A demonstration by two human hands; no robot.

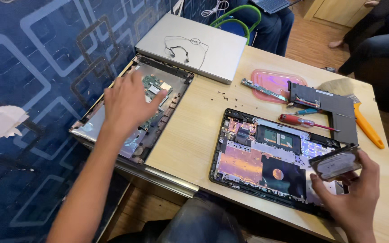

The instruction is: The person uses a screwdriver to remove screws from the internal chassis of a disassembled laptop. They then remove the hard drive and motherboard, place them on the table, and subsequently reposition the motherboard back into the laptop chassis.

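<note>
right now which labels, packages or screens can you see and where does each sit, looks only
Hard drive label: on the flat silver drive held in the right hand at lower right; pale rectangular sticker, print too small to tell.
Lid badge: small dark oval on the closed silver laptop at the table's far edge.
No lit screens or packages in view.

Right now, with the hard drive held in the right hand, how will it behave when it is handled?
The hard drive looks like a flat, rigid metal slab, so probably stiff and fairly dense. Its shiny top may be slippery; the right hand pinches it only at the lower edge. It is likely fragile if dropped on the opened laptop base.
</note>
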